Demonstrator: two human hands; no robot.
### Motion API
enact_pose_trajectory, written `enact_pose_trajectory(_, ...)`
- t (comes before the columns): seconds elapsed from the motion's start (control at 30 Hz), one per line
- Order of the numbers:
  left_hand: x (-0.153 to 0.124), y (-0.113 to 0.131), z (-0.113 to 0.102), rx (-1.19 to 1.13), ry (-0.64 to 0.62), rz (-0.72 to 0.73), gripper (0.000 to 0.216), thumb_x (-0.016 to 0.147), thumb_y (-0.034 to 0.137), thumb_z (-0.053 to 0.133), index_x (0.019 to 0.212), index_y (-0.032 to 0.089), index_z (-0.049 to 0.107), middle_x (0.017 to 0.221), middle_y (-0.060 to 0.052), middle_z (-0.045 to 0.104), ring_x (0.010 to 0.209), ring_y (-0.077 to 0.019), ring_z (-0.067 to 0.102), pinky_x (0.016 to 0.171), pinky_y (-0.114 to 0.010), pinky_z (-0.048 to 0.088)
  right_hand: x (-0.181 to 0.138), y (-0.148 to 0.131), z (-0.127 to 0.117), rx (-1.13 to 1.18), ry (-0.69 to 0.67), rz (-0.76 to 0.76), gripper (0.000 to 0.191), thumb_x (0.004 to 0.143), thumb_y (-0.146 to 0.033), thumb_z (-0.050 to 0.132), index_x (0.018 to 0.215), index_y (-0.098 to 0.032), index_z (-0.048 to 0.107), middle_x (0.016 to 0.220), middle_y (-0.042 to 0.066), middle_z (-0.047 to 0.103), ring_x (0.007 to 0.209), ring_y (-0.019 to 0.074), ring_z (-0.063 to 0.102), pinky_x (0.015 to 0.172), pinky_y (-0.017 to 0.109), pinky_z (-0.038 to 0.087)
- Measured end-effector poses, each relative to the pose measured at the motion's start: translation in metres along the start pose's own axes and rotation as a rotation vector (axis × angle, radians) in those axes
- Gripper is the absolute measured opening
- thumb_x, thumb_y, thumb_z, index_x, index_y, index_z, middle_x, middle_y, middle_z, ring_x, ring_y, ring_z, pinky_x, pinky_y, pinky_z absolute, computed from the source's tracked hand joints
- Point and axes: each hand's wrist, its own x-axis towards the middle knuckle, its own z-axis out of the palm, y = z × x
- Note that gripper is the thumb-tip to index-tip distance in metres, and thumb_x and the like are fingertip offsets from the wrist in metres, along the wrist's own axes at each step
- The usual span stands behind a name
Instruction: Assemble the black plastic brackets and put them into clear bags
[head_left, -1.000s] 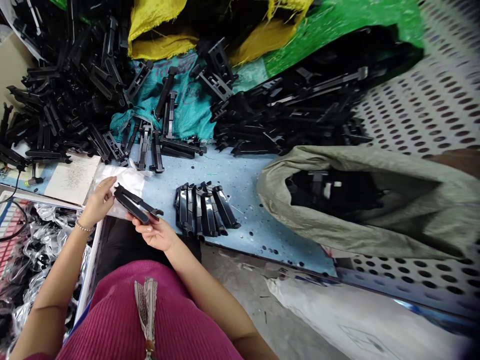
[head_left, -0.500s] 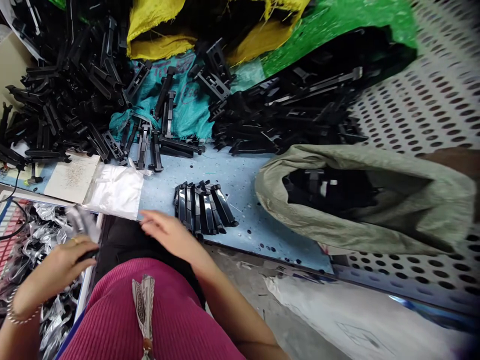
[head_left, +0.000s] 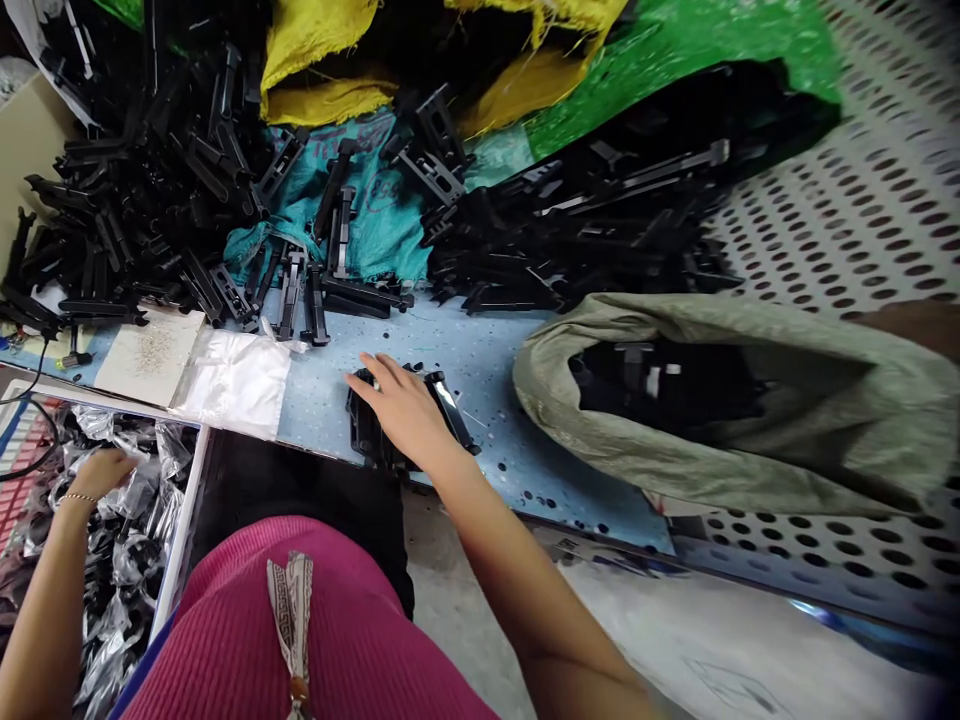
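My right hand (head_left: 409, 415) lies over a row of black plastic parts (head_left: 451, 405) on the blue tabletop, its fingers stretched out and apart. It covers most of the row, so whether it presses on them is hard to tell. Over at the far left, my left hand (head_left: 105, 472) is down in a bin of black parts in clear bags (head_left: 124, 570). Its fingers are mostly hidden from me, and I cannot see whether anything is in them. A stack of clear plastic bags (head_left: 236, 385) lies on the table between my hands.
Heaped black parts (head_left: 150, 190) fill the back left, beside a teal sack (head_left: 390, 215) and a yellow sack (head_left: 326, 100). At right stands an open grey-green sack (head_left: 825, 470) with black parts inside. Behind it is a perforated metal panel (head_left: 892, 130).
My left hand has gone from the bin's edge, where it held a bagged black part, further left into the bin. My right hand has moved right, onto the row of parts.
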Motion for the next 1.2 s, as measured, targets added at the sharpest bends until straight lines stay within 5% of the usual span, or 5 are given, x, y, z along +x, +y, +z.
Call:
enact_pose_trajectory(0.17, 0.024, 0.142, 0.05, -0.038, 0.27, 0.471, 0.027, 0.095, 0.038, 0.054, 0.087, 0.019, 0.071, 0.09, -0.008, 0.073, 0.086, -0.0216, 0.067, 0.077, -0.03, 0.051, 0.028, 0.017, -0.01, 0.046, -0.113, -0.27, 0.048, 0.086, 0.004, 0.044, 0.119, -0.019, 0.07, 0.145, 0.01, 0.058, 0.138, 0.0323, 0.048, 0.107, 0.049, 0.044)
enact_pose_trajectory(0.3, 0.046, 0.2, 0.077, 0.159, 0.414, 0.483, 0.009, 0.087, 0.016, 0.061, 0.085, 0.016, 0.069, 0.104, -0.015, 0.068, 0.1, -0.0275, 0.063, 0.071, -0.033, 0.049, 0.019, 0.027, -0.022, 0.186, -0.09, -0.168, 0.054, 0.086, 0.002, 0.044, 0.128, -0.025, 0.065, 0.137, 0.008, 0.063, 0.117, 0.0313, 0.063, 0.096, 0.046, 0.05)
enact_pose_trajectory(0.7, 0.083, 0.158, 0.059, -0.785, 0.133, 0.309, 0.022, 0.068, 0.033, 0.076, 0.071, 0.018, 0.061, 0.065, 0.001, 0.065, 0.058, -0.0127, 0.058, 0.059, -0.025, 0.044, 0.056, -0.088, 0.029, 2.124, -0.011, 0.195, 0.032, 0.079, -0.05, 0.075, 0.093, -0.021, 0.073, 0.093, 0.005, 0.075, 0.104, 0.0252, 0.069, 0.098, 0.042, 0.052)
enact_pose_trajectory(0.93, 0.068, 0.149, 0.054, -0.576, 0.359, 0.513, 0.007, 0.084, 0.022, 0.06, 0.087, 0.019, 0.065, 0.09, -0.006, 0.074, 0.089, -0.0202, 0.07, 0.082, -0.035, 0.055, 0.055, -0.097, 0.037, 2.19, 0.073, 0.348, 0.029, 0.072, -0.043, 0.083, 0.081, -0.019, 0.071, 0.081, 0.003, 0.073, 0.091, 0.0209, 0.069, 0.087, 0.033, 0.055)
enact_pose_trajectory(1.2, 0.076, 0.141, 0.04, -0.289, 0.395, 0.626, 0.046, 0.086, 0.011, 0.048, 0.13, 0.015, 0.063, 0.134, -0.014, 0.064, 0.123, -0.0244, 0.063, 0.105, -0.042, 0.053, 0.008, -0.097, 0.055, 2.568, -0.867, 0.259, 0.04, 0.086, -0.038, 0.071, 0.113, -0.01, 0.063, 0.072, -0.001, 0.057, 0.055, 0.0068, 0.044, 0.043, 0.014, 0.04)
